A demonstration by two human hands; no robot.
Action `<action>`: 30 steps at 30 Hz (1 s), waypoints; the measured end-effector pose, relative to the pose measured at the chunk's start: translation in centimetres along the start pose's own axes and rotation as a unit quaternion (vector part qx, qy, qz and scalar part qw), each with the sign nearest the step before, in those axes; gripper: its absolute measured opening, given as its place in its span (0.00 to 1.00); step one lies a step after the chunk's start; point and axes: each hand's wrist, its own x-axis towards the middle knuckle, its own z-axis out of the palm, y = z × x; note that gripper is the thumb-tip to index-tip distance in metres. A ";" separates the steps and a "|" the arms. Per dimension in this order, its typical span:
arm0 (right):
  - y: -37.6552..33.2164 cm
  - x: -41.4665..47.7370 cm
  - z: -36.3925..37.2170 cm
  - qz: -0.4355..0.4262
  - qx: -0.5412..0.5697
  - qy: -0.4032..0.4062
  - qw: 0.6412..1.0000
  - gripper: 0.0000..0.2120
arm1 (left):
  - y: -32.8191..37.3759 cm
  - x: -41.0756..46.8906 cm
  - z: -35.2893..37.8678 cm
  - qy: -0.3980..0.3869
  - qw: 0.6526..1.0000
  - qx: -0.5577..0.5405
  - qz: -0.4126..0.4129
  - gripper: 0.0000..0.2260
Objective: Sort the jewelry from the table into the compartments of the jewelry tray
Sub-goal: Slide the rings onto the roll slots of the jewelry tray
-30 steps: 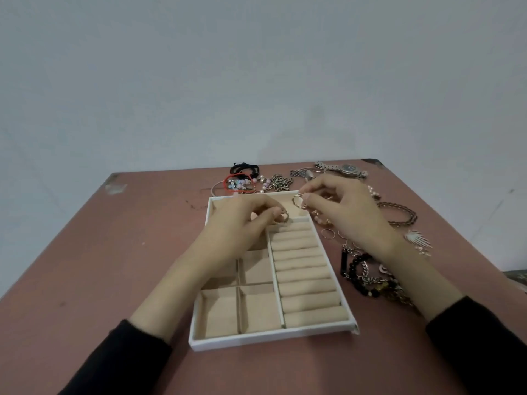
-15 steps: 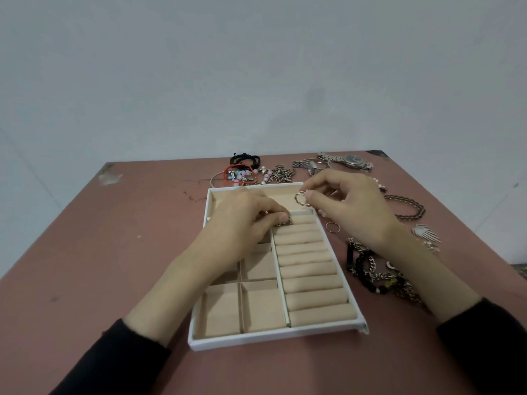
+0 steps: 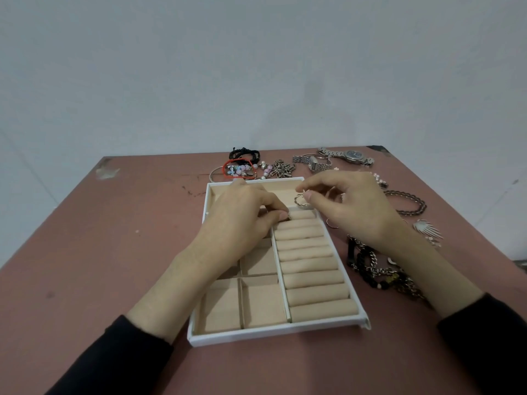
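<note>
Thin silver-toned wire ring [image 3: 300, 201] is up off the worktop, over the tray's far right corner, just above the top roll. It is pinched at its rim between right hand [image 3: 359, 208] thumb and forefinger; the fingers [image 3: 310, 197] are clamped on it, the rest loosely curled.

The ring looks very light, stiff, smooth and easy to drop. Best held by the edge of the band, then pushed upright into a slot between rolls.

Left hand [image 3: 242, 220] fingers are together at the first gap of the beige padded ring rolls [image 3: 312, 270], apparently pressing a small metal ring [image 3: 288, 216] in. It is mostly hidden.

White jewelry tray [image 3: 273, 334] has bare square compartments near its front.

On the reddish-brown worktop [image 3: 114, 238]: loose ring [image 3: 332, 224] just beside the tray, dark chain bracelet [image 3: 408, 203], steel watch [image 3: 352, 155], and a tangled black-and-metal chain heap [image 3: 379, 273].
</note>
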 end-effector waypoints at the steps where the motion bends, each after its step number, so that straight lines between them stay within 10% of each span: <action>1: 0.0 0.0 0.0 -0.009 -0.007 -0.003 1.000 0.07 | 0.0 0.0 -0.1 -0.003 1.000 0.003 -0.004 0.05; 30: 0.2 0.0 0.3 -0.057 -0.112 -0.081 0.989 0.05 | 0.1 -0.1 -0.4 -0.002 0.999 -0.019 -0.033 0.04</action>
